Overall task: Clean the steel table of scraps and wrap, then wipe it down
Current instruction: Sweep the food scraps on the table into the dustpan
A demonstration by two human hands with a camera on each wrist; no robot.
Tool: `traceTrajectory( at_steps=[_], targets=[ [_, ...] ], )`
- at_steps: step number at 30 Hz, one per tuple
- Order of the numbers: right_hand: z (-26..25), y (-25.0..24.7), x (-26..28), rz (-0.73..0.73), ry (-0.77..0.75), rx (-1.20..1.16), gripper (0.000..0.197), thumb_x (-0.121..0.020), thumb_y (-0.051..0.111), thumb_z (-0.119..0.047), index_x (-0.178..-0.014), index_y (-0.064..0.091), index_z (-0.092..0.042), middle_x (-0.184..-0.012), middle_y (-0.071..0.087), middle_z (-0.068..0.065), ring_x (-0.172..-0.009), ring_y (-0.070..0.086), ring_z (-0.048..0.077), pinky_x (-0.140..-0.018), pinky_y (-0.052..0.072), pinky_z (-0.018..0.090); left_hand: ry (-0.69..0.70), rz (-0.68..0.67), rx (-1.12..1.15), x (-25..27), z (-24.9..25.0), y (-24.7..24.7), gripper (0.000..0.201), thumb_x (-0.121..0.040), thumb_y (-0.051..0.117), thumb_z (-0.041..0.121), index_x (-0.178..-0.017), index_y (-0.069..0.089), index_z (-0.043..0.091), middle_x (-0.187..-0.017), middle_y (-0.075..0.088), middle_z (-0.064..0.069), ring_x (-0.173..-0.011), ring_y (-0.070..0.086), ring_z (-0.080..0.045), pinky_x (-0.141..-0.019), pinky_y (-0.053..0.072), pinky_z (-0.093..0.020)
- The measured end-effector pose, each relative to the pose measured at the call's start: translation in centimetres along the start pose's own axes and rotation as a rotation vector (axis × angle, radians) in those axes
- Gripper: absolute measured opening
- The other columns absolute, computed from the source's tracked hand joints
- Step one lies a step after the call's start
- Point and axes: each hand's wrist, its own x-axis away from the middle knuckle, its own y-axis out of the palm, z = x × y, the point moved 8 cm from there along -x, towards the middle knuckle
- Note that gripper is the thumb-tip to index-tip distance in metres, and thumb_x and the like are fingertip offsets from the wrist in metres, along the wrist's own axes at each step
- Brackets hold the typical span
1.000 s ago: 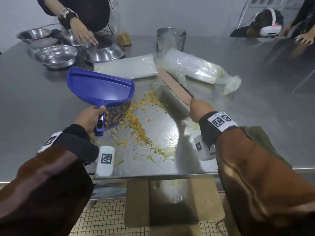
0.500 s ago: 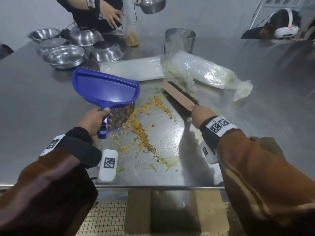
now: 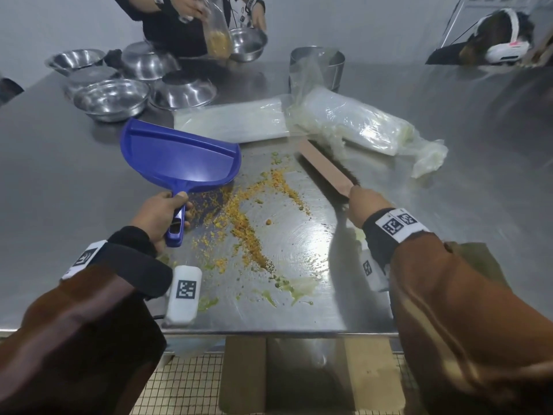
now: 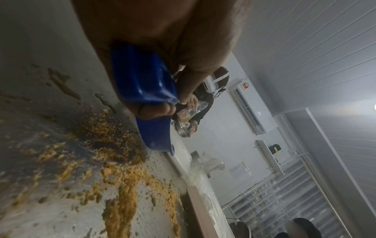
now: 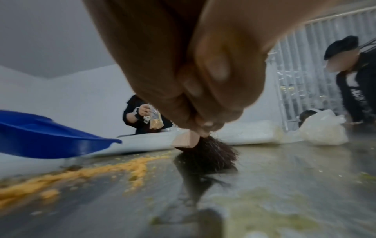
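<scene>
free: bare steel table (image 3: 478, 220) right | blocked: wrapped bundle (image 3: 353, 124), bowls (image 3: 110, 98) far side

Bright blue dustpan (image 3: 179, 157), tan wood brush (image 3: 326, 167) with dark brown bristles, orange-yellow crumbs (image 3: 239, 217), greenish smears (image 3: 296, 290) at the near edge of the grey table (image 3: 59, 175).

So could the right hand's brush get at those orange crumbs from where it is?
Probably yes: the brush in the right hand stands just beside the crumbs, with only bare table between.

Steel table (image 3: 59, 175) — orange scraps (image 3: 239, 217) and green smears (image 3: 296, 290) near the front, plastic wrap (image 3: 353, 124) and steel bowls (image 3: 110, 98) further back
</scene>
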Motion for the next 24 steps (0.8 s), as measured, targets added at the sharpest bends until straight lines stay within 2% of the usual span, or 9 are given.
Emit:
traceTrajectory(
  at_steps=[1, 3, 8, 10, 13, 16, 18, 22, 24],
  targets=[
    [0.1, 0.3, 0.6, 0.019, -0.047, 0.037, 0.044, -0.091, 0.048, -0.005, -0.133, 0.039, 0.001, -0.120, 0.059, 0.020, -0.107, 0.059, 0.033, -0.076, 0.044, 0.036, -0.005, 0.000, 0.003, 0.1, 0.0, 0.0, 0.018, -0.098, 0.041, 0.018, -0.082, 0.049, 0.014, -0.075, 0.048, -0.004, -0.063, 0.046, -0.015, -0.062, 0.042, -0.025],
    [1.0, 0.3, 1.3, 0.047, -0.108, 0.065, 0.045, -0.090, 0.045, -0.005, -0.134, 0.036, -0.001, -0.118, 0.058, 0.020, -0.105, 0.059, 0.034, -0.075, 0.043, 0.035, -0.009, 0.001, -0.003, 0.1, 0.2, 0.0, 0.018, -0.098, 0.041, 0.019, -0.083, 0.049, 0.014, -0.075, 0.049, -0.004, -0.064, 0.046, -0.015, -0.063, 0.042, -0.026],
    [3.9, -2.3, -0.1, 0.107, 0.015, 0.016, 0.036, -0.090, 0.047, -0.003, -0.125, 0.047, 0.002, -0.118, 0.060, 0.021, -0.105, 0.060, 0.035, -0.078, 0.045, 0.035, -0.015, -0.002, -0.004, 0.2, 0.3, 0.2, 0.016, -0.098, 0.042, 0.018, -0.085, 0.050, 0.013, -0.074, 0.049, -0.004, -0.063, 0.046, -0.015, -0.062, 0.042, -0.026],
    [3.3, -2.1, -0.4, 0.080, 0.035, -0.013, 0.037, -0.090, 0.050, -0.005, -0.126, 0.048, 0.003, -0.120, 0.060, 0.021, -0.108, 0.060, 0.035, -0.080, 0.045, 0.036, -0.026, -0.002, 0.005, 0.3, 0.2, 0.4, 0.014, -0.097, 0.042, 0.019, -0.088, 0.050, 0.012, -0.074, 0.049, -0.004, -0.063, 0.046, -0.015, -0.061, 0.042, -0.026],
    [1.2, -0.5, 0.0, 0.020, 0.009, -0.034, 0.036, -0.093, 0.048, -0.007, -0.128, 0.048, 0.004, -0.125, 0.058, 0.021, -0.112, 0.058, 0.034, -0.087, 0.045, 0.035, -0.026, -0.002, -0.009, 0.3, 0.0, 0.5, 0.019, -0.098, 0.043, 0.020, -0.082, 0.051, 0.012, -0.073, 0.049, -0.005, -0.062, 0.047, -0.015, -0.060, 0.042, -0.026],
    [-0.3, 0.2, 1.5, 0.019, -0.092, 0.012, 0.037, -0.093, 0.046, -0.007, -0.129, 0.047, -0.001, -0.121, 0.059, 0.020, -0.108, 0.059, 0.033, -0.079, 0.044, 0.033, -0.022, -0.014, -0.002, 0.3, 0.0, 0.4, 0.019, -0.098, 0.042, 0.020, -0.082, 0.050, 0.012, -0.073, 0.049, -0.004, -0.061, 0.047, -0.015, -0.060, 0.042, -0.025],
    [0.3, -0.3, 2.4, 0.053, -0.117, 0.000, 0.039, -0.092, 0.043, -0.005, -0.131, 0.045, -0.004, -0.122, 0.058, 0.020, -0.109, 0.058, 0.034, -0.081, 0.045, 0.033, -0.017, -0.013, -0.004, 0.4, 0.0, 0.1, 0.019, -0.098, 0.042, 0.020, -0.082, 0.050, 0.012, -0.072, 0.049, -0.004, -0.061, 0.047, -0.015, -0.059, 0.042, -0.025],
    [2.5, -1.5, 2.3, 0.088, -0.026, 0.007, 0.038, -0.092, 0.046, -0.006, -0.129, 0.048, 0.000, -0.122, 0.058, 0.021, -0.110, 0.058, 0.035, -0.077, 0.042, 0.032, 0.003, -0.017, -0.006, 0.3, 0.0, -0.6, 0.019, -0.098, 0.041, 0.019, -0.082, 0.049, 0.013, -0.072, 0.048, -0.004, -0.056, 0.048, -0.013, -0.056, 0.043, -0.023],
    [2.6, -1.7, 1.7, 0.044, 0.021, 0.025, 0.036, -0.091, 0.050, -0.007, -0.126, 0.051, 0.003, -0.123, 0.059, 0.021, -0.111, 0.059, 0.034, -0.083, 0.045, 0.034, 0.005, -0.015, -0.011, 0.2, -0.1, -1.0, 0.019, -0.098, 0.042, 0.018, -0.082, 0.050, 0.012, -0.072, 0.049, -0.004, -0.056, 0.048, -0.012, -0.055, 0.043, -0.023]
  ],
)
